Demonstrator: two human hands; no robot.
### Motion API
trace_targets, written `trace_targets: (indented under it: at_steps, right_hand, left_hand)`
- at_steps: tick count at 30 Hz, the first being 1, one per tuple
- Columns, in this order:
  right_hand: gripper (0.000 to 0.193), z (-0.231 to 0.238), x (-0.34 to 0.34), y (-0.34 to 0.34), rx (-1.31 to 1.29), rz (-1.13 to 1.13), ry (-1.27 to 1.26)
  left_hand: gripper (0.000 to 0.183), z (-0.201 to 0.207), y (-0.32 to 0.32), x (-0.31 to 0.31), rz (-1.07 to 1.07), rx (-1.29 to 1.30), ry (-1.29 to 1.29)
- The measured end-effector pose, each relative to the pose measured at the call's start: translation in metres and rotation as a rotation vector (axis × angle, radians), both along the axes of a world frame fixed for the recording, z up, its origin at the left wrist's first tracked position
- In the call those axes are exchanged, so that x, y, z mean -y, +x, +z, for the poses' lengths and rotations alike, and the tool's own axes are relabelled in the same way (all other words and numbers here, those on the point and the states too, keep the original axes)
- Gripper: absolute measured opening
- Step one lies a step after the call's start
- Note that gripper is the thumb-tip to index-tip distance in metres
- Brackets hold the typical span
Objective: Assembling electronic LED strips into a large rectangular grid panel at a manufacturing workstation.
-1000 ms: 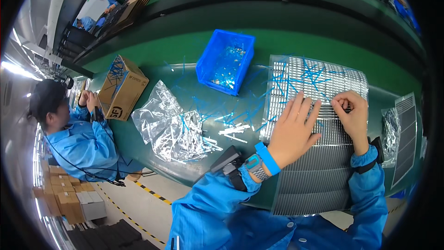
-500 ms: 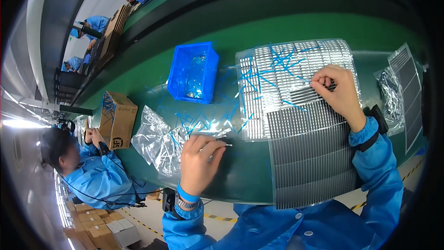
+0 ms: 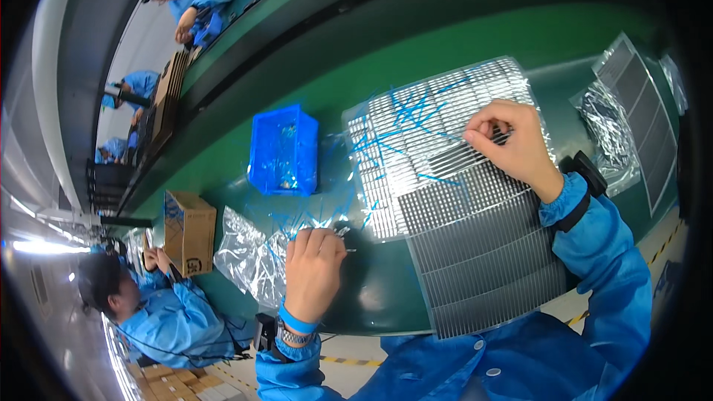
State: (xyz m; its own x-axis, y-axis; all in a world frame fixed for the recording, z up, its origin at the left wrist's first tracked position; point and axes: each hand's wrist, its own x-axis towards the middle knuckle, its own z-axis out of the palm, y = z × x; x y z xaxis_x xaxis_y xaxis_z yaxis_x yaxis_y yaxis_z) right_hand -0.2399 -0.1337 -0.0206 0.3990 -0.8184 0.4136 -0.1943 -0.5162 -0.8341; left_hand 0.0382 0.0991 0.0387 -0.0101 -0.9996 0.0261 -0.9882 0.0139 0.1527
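Observation:
My right hand (image 3: 512,145) is over a sheet of narrow dark and silvery strips (image 3: 483,267). Its thumb and fingers are pinched at the end of a dark strip (image 3: 457,158), but what lies between them is hidden. My left hand (image 3: 313,271), wearing a blue wristband, is curled with its knuckles up. A small silvery piece (image 3: 342,231) shows by its fingertips; its kind cannot be made out. Thin blue strips (image 3: 407,113) lie scattered over the sheet's upper part and on the table beside my left hand.
A blue bin (image 3: 303,152) with small shiny bits stands beyond my left hand. Crumpled clear plastic (image 3: 245,252) and a cardboard box (image 3: 194,234) are at left. A bag of silvery strips (image 3: 609,130) and another sheet (image 3: 642,119) lie at right. A co-worker (image 3: 163,312) sits at left.
The view has shifted, so the bin and sheet appear farther left. My left hand has turned its knuckles up and hides more of the small piece. The right hand keeps its pinch.

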Motion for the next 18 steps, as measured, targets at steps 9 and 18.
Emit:
trace_targets:
  at_steps: [9,18]
  right_hand:
    - [0.007,-0.005,0.014,-0.011,0.237,0.085,0.317]
    - [0.006,-0.013,0.015,-0.01,0.444,0.087,0.388]
  left_hand:
    - [0.018,0.008,-0.003,0.004,0.051,-0.032,0.036]
    - [0.012,0.002,-0.005,0.002,0.007,0.011,0.054]
